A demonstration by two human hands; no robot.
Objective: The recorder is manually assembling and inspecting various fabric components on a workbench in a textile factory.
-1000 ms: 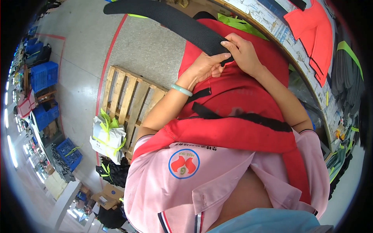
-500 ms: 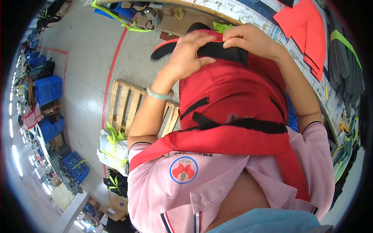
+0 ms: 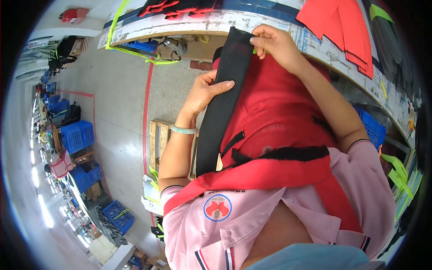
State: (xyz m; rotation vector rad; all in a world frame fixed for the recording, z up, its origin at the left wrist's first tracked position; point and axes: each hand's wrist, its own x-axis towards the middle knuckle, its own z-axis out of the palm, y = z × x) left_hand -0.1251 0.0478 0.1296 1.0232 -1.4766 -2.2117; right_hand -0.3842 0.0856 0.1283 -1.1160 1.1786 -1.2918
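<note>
Lengthwise, a long, flat strip of black mesh fabric (image 3: pixel 219 112) is held before the left side of a red cloth apron (image 3: pixel 279 112); its upper half is clasped by the left hand (image 3: pixel 202 93), its top corner pinched by the right hand (image 3: pixel 280 48).

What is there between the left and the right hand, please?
The black mesh strip: in the head view, its upper part lies between the left hand and the right hand.
</note>
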